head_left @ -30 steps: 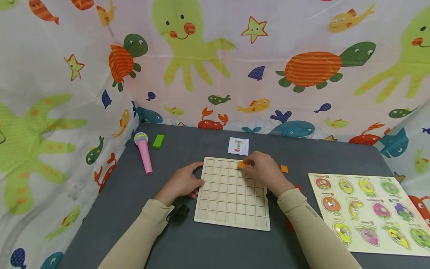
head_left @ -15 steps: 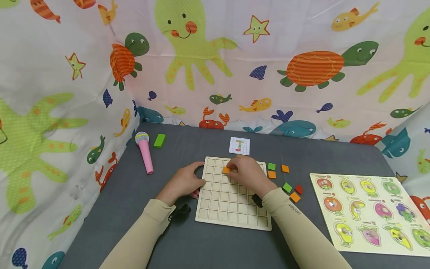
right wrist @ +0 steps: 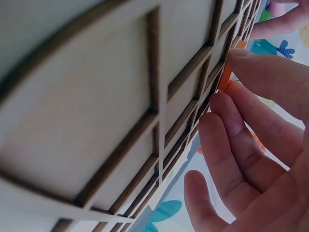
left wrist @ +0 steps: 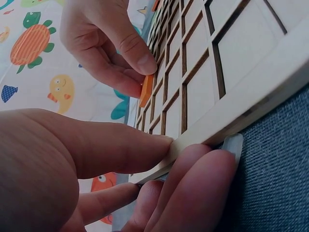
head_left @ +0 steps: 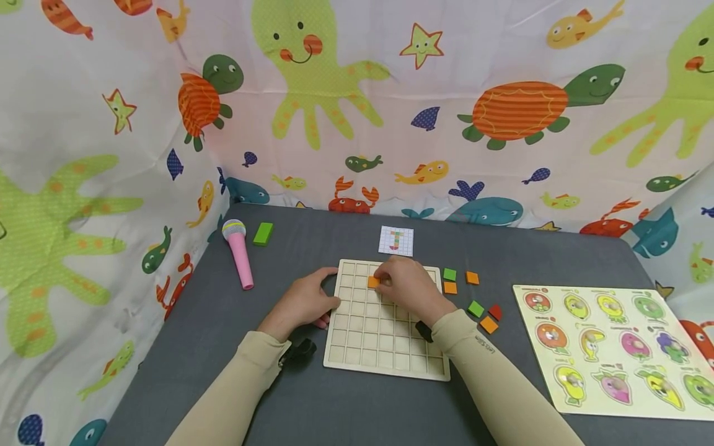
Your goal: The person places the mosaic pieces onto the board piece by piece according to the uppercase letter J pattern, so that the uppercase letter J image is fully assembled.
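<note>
Orange tile (head_left: 373, 282) was pinched between the thumb and fingers of our right hand (head_left: 411, 286), over the far part of our wooden grid board (head_left: 385, 356), left of its middle; we could not tell whether the tile touched the cells beneath. Our left hand (head_left: 305, 301) gripped the board's left edge, thumb on top of the rim and fingers curled at its side and underneath. Just beyond the far edge we had a small card (head_left: 396, 240) showing a coloured J on a grid. Beside the board's right edge, on the grey desk (head_left: 312, 402), lay a green square (head_left: 449, 274) with an orange square (head_left: 450, 288) nearer us, and a second orange square (head_left: 472, 278) to their right. Closer to us lay a green piece (head_left: 476, 309), a red piece (head_left: 494, 311) and an orange piece (head_left: 489, 324), grouped together. Farther right we saw a fruit puzzle (head_left: 597, 404); far left, a pink microphone (head_left: 240, 257) and a green block (head_left: 263, 234).
</note>
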A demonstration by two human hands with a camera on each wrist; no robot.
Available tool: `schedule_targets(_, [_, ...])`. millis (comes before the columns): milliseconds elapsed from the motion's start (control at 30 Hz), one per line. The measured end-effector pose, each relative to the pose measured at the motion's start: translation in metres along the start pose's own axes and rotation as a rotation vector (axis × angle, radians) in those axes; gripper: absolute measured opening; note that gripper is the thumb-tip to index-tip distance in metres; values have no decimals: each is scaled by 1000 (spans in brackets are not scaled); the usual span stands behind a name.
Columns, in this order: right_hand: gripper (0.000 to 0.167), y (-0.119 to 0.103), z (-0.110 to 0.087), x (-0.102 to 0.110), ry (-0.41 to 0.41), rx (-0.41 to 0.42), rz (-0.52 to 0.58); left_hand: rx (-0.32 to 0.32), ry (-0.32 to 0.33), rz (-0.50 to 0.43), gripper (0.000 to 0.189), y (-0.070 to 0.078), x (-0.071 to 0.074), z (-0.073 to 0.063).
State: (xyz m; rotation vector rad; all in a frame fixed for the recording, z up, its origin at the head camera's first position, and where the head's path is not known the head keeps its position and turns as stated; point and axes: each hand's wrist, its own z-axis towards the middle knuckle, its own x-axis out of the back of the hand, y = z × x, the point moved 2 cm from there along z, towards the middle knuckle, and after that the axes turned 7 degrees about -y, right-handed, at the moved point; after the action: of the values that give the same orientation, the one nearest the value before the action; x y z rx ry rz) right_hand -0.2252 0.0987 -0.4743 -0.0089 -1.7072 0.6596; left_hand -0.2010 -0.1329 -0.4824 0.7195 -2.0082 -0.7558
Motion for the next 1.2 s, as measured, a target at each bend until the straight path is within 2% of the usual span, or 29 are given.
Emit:
schedule_targets(1000, [19, -1, 4, -1, -32, -42, 13, -11, -1, 24, 73, -3, -1, 3])
schedule_targets(1200, [22, 0, 1, 2, -37, -39, 60, -8, 6, 26, 74, -3, -2, 3])
